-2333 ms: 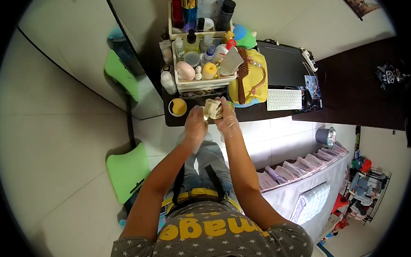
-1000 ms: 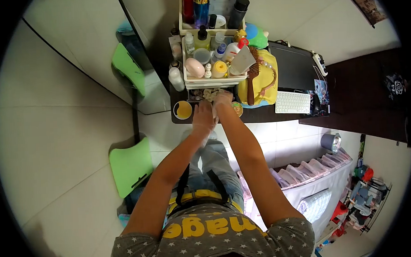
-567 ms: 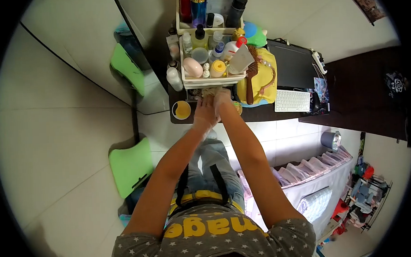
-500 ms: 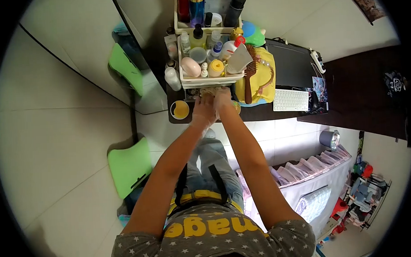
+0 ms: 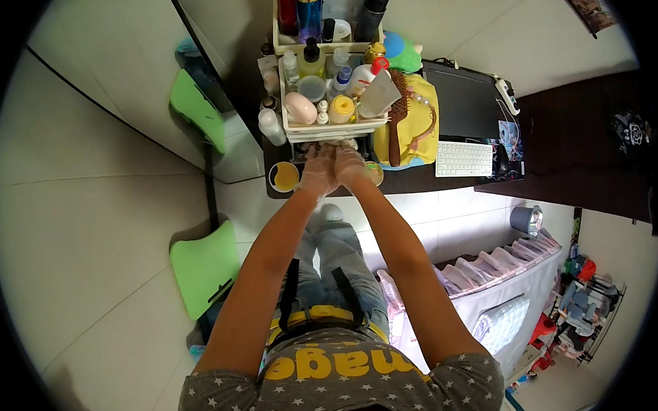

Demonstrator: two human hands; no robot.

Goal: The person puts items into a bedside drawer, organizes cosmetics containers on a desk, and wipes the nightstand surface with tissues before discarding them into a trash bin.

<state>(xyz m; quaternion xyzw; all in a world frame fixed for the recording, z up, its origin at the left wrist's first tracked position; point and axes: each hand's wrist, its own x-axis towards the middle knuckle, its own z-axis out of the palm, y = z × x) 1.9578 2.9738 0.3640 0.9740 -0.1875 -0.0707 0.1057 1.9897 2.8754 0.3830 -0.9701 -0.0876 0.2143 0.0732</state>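
Observation:
My left hand (image 5: pixel 318 172) and my right hand (image 5: pixel 350 165), both in thin clear gloves, lie side by side at the low front opening of a white storage rack (image 5: pixel 334 131). Their fingers point inward and curl at a pale, crumpled clump (image 5: pixel 328 145) whose kind I cannot make out. The rack's lower edge partly hides the fingertips and the clump. Left of my hands, on the dark tabletop (image 5: pixel 281 192), sits a round container with yellow contents (image 5: pixel 284 176). Close by my right hand is a small jar (image 5: pixel 375 173).
Bottles, a pink egg-shaped item (image 5: pixel 301 108) and a yellow-lidded jar (image 5: pixel 341 109) fill the rack's tray. To the right are a brown hairbrush (image 5: pixel 396 123), a yellow cloth item (image 5: pixel 422 93), a keyboard (image 5: pixel 464 159) and a dark screen (image 5: pixel 463 99). A green chair (image 5: pixel 203 270) stands at left.
My hands have spread slightly, my right hand drawing back from over the pale clump to lie beside my left. The whole view has shifted slightly.

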